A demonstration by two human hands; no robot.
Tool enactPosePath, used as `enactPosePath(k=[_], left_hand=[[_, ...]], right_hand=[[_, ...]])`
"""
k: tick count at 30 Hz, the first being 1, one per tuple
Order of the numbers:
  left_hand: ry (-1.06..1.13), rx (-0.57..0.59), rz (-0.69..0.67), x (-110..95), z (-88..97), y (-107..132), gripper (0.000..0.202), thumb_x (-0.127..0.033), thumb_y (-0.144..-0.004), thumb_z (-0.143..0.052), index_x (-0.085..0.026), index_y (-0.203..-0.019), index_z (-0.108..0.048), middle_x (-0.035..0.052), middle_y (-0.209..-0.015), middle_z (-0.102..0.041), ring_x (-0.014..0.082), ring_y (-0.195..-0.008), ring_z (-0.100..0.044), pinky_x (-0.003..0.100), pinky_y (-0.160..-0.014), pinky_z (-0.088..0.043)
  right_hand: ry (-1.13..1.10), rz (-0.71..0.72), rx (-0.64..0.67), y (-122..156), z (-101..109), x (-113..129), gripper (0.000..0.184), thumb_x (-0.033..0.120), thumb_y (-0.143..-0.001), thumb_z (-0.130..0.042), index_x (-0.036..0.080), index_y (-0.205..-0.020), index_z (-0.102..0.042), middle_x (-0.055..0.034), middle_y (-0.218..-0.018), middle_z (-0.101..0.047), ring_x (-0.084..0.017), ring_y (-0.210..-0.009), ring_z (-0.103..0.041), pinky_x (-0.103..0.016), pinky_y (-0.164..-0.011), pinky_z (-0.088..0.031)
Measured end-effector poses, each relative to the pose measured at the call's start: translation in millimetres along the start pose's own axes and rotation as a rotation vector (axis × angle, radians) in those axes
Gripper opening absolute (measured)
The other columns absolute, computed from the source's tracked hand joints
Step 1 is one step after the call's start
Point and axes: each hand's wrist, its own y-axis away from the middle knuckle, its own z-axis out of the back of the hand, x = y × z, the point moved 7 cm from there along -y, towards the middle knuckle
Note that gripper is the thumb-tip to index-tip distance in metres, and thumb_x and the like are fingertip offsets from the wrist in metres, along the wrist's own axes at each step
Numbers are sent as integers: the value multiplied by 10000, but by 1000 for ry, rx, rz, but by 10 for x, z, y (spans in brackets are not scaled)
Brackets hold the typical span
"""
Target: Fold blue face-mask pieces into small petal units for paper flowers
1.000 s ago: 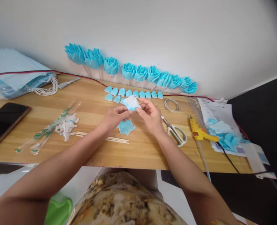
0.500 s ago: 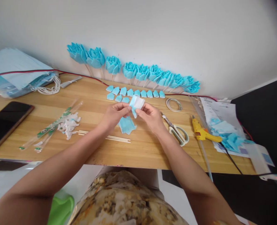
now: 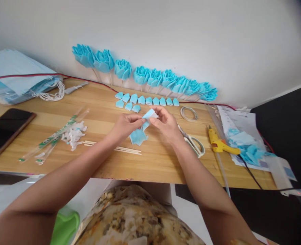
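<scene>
While the left hand (image 3: 125, 127) and right hand (image 3: 167, 124) pinch opposite sides of a blue piece (image 3: 148, 114) at frame centre, the step appears to be folding; the next move likely calls for aligned edges.

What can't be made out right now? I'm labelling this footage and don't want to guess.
All in the head view:
- Folded blue piece: partly covered by the left hand and right hand.
- Scissors: blade tips hidden behind the right hand.
- Wooden sticks: middles hidden under the left forearm.
- Phone: cut off by the left picture edge.
- White sheet: print too small and blurred to read.
</scene>
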Motion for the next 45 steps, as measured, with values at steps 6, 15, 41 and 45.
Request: enactPosePath(k=[6, 15, 41, 45], left_hand=[[-81, 47, -38, -25, -47, 16, 225, -361, -748, -742, -179, -622, -705, -11, -568, -566, 113, -557, -447, 251, -526, -316], [-85, -8, -30, -58, -9, 11, 325, -421, -753, -724, -176, -553, -652, -12, -530, -535, 110, -545, -440, 245, -530, -340], [85, 8, -22, -32, 21, -25, 335, -464, -714, -768, -154, -617, -688, -6, -545, -571, 99, -539, -485, 255, -564, -391], [103, -11, -16, -21, 34, -30, 286, -429, -712, -780, -146, -710, -736, -10, -551, -588, 97, -540, -500, 248, -564, -402]], right_hand=[[36, -32, -25, 56, -39, -25, 207, 366, -777, -755, 217, -897, -676, 22, -797, -663, -139, -743, -594, -285, -738, -494], [64, 30, -29, 56, -45, 54, 183, 328, -796, -719, 232, -944, -669, 19, -854, -670, -136, -774, -599, -298, -775, -505], [369, 368, 15, 118, -72, 345, 160, 118, -841, -634, 257, -876, -705, -12, -1097, -732, -199, -1061, -675, -412, -1011, -489], [382, 356, 8, 119, -73, 338, 144, 129, -842, -637, 253, -875, -703, -17, -1105, -734, -203, -1064, -674, -416, -1011, -489]])
